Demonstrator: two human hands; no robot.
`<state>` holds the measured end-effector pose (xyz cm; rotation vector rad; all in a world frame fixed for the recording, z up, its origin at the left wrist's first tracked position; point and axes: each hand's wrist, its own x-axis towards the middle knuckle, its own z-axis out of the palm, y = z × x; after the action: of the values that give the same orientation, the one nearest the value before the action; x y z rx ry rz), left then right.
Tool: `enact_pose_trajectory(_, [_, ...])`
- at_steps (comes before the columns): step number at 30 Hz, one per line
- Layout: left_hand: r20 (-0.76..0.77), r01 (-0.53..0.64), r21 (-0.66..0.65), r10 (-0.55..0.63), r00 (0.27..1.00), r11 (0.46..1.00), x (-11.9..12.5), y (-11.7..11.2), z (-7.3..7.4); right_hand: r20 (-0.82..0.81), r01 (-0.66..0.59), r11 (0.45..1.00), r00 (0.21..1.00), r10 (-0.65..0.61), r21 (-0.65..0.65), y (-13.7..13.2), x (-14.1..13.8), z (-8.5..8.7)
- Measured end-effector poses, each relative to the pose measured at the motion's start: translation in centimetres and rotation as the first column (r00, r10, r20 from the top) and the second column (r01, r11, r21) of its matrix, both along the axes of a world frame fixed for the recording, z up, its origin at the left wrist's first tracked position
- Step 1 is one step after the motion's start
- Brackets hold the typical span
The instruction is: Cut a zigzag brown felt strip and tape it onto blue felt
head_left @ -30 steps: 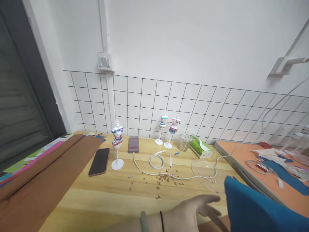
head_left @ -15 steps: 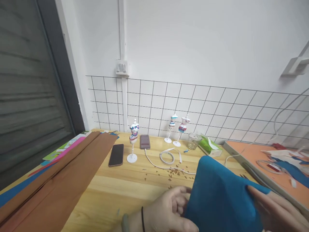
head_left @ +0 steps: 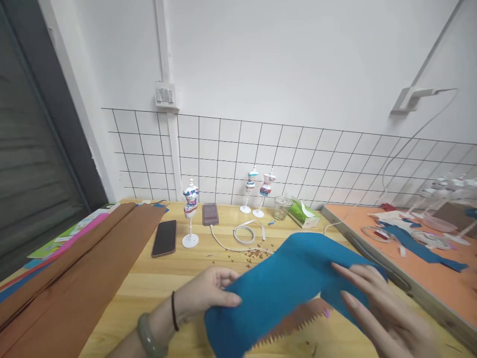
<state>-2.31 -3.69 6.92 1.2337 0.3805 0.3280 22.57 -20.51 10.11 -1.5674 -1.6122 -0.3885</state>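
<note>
A sheet of blue felt (head_left: 286, 278) lies draped over the wooden table (head_left: 167, 283) in front of me. My left hand (head_left: 208, 293) pinches its left edge, thumb on top. With fingers stretched out, my right hand (head_left: 376, 303) lies flat on the felt's right part. Beneath the felt a brown strip with a zigzag-cut edge (head_left: 298, 320) pokes out.
Brown felt sheets (head_left: 70, 278) over coloured ones cover the table's left. A phone (head_left: 164, 238), three small dress-form figures (head_left: 190, 211), a power bank with cable (head_left: 210, 214), tape (head_left: 244, 233), a glass (head_left: 280, 208) and tissues (head_left: 303, 214) stand at the back. An orange board (head_left: 421, 258) with scraps lies right.
The blue felt has come from the lower right to spread across the table. My left hand took its left edge and my right hand settled flat on it. The view shifted too.
</note>
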Motion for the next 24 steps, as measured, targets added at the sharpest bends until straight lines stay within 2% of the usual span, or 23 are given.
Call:
enact_pose_trajectory(4, [-0.121, -0.077, 0.032, 0.08, 0.989, 0.997, -3.4, 2.8, -0.5, -0.017, -0.163, 0.986, 0.987, 0.163, -0.039, 2.3, -0.8, -1.2])
enact_pose_trajectory(8, [-0.263, -0.139, 0.125, 0.168, 0.95, 0.982, -6.1, 4.3, -2.6, -0.057, -0.217, 0.947, 0.976, 0.209, -0.238, 3.9, -1.6, -5.1])
enact_pose_trajectory(9, [-0.305, -0.142, 0.167, 0.188, 0.933, 0.976, -6.6, 4.4, -3.3, -0.076, -0.217, 0.925, 0.976, 0.203, -0.312, 4.2, -1.8, -6.2])
enact_pose_trajectory(11, [-0.39, -0.145, 0.307, 0.263, 0.882, 0.941, -7.0, 4.6, -4.8, -0.129, -0.248, 0.844, 0.969, 0.213, -0.476, 4.7, -2.3, -8.1])
enact_pose_trajectory(14, [-0.442, -0.146, 0.466, 0.373, 0.816, 0.873, -6.9, 4.6, -6.4, -0.135, -0.25, 0.729, 0.968, 0.213, -0.637, 5.3, -3.4, -9.6])
enact_pose_trajectory(18, [-0.435, -0.152, 0.51, 0.406, 0.804, 0.847, -6.4, 4.5, -6.9, 0.046, -0.085, 0.679, 0.984, 0.173, -0.729, 5.8, -4.8, -9.7])
enact_pose_trajectory(20, [-0.428, -0.152, 0.525, 0.413, 0.804, 0.838, -6.4, 4.6, -6.8, 0.07, -0.037, 0.656, 0.988, 0.136, -0.754, 5.9, -5.3, -9.3])
enact_pose_trajectory(22, [-0.414, -0.151, 0.549, 0.424, 0.805, 0.822, -6.6, 4.6, -6.7, 0.022, -0.059, 0.625, 0.992, 0.121, -0.778, 6.0, -5.5, -8.7])
enact_pose_trajectory(24, [-0.4, -0.137, 0.605, 0.449, 0.799, 0.784, -6.9, 4.4, -6.6, -0.077, -0.159, 0.596, 0.984, 0.16, -0.787, 6.0, -5.5, -8.1])
